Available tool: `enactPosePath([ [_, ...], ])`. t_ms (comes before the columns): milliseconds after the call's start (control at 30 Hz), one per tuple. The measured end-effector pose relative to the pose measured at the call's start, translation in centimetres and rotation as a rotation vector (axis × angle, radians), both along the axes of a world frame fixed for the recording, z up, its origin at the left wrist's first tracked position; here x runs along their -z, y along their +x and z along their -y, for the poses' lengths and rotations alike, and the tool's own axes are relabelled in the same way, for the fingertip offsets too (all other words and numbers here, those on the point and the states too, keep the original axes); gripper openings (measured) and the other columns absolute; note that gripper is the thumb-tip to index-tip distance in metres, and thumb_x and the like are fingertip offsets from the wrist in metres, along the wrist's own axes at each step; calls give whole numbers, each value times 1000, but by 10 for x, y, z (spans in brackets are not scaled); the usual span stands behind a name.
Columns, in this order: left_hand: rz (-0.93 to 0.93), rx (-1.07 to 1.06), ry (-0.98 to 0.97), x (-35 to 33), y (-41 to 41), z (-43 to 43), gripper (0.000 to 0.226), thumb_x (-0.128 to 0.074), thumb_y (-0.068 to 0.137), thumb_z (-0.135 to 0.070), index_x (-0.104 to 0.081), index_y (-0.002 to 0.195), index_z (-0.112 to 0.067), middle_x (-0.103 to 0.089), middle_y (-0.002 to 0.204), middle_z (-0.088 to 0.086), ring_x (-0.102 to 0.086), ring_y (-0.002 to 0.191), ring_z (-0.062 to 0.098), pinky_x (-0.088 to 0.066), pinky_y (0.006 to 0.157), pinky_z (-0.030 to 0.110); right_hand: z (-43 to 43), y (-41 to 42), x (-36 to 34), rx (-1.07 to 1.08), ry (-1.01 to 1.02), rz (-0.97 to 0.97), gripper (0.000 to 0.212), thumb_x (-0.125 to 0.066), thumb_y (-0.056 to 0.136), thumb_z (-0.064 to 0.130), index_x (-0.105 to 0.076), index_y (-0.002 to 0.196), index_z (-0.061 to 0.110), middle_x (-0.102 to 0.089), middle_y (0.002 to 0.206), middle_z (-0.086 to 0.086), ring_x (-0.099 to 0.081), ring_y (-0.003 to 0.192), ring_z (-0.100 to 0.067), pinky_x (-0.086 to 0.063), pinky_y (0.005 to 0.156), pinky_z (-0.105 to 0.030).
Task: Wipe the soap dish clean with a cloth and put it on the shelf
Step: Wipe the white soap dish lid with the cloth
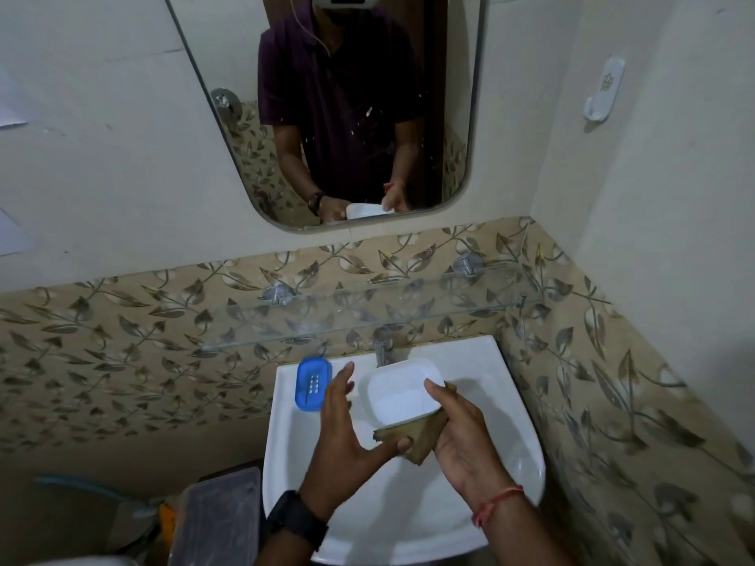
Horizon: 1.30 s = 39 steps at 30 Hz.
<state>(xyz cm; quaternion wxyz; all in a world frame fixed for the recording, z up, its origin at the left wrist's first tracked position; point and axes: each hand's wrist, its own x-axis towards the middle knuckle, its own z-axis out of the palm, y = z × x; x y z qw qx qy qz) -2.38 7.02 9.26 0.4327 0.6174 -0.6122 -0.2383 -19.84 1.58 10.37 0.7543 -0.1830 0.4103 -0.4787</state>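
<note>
Head view, with the washbasin [408, 520] as the landmark. I hold the white soap dish [402, 396] over the basin bowl, just in front of the tap [383, 347]. My right hand [465, 439] grasps it: the thumb hooks over the dish's right rim and the fingers go underneath, with the brown cloth [412, 437] pressed between palm and the dish's underside. My left hand [347, 430] is released, fingers spread, close to the dish's left rim; only its thumb tip touches the cloth's lower edge. Whether any finger touches the dish I cannot tell.

The dish's open side faces up and towards me, its long axis running roughly left to right across the basin. The blue drain insert [312, 385] lies apart on the basin's back left ledge.

The glass shelf [367, 316] is mounted on the tiled wall directly above and behind the basin, beyond the tap. From my hands the shelf therefore lies forward and up. The right hand already carries the dish and is the nearer one for placement. I judge wiping is still in progress, since the cloth sits under the dish rather than set aside.
</note>
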Motion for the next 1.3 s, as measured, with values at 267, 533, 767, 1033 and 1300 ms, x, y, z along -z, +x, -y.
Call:
enactPosePath([
  [267, -385, -31, -39, -6, 7, 7, 82, -94, 59, -52, -51, 129, -48, -60, 132, -19, -57, 124, 7, -54, 95, 22, -13, -6, 4, -173, 3, 48, 48, -67, 92, 39, -71, 122, 1, -70, 124, -26, -67, 118, -41, -56, 95, -57],
  [533, -284, 60, -13, -11, 18, 9, 81, -95, 61, -20, -48, 127, -25, -55, 147, -15, -54, 133, 8, -50, 98, 20, 6, -28, -14, -24, -250, -172, 24, -68, 88, -2, -73, 112, 1, -75, 112, -24, -72, 106, -40, -59, 88, -53],
  [767, -141, 210, -4, -24, -2, 21, 82, -92, 69, -23, -53, 141, -31, -64, 134, -10, -61, 126, 16, -53, 100, 27, 0, 8, -39, -330, -397, -467, 34, -67, 75, -10, -76, 101, 9, -77, 91, -21, -75, 76, -42, -61, 57, -47],
  [1033, -482, 106, 178, -22, -9, 12, 50, -65, 91, -48, -64, 132, -21, -71, 123, 9, -66, 116, 31, -54, 100, 54, -16, 5, -17, -478, -299, -54, 32, -77, 78, -2, -73, 110, 0, -73, 112, -27, -72, 101, -36, -60, 88, -43],
  [1300, -701, 66, 386, -14, -25, 10, 56, -41, 99, -63, -69, 128, -24, -74, 125, 9, -68, 121, 26, -54, 98, 38, -4, 26, -12, -51, -240, -135, 26, -68, 89, -3, -74, 111, 9, -78, 109, -18, -76, 97, -31, -62, 75, -36],
])
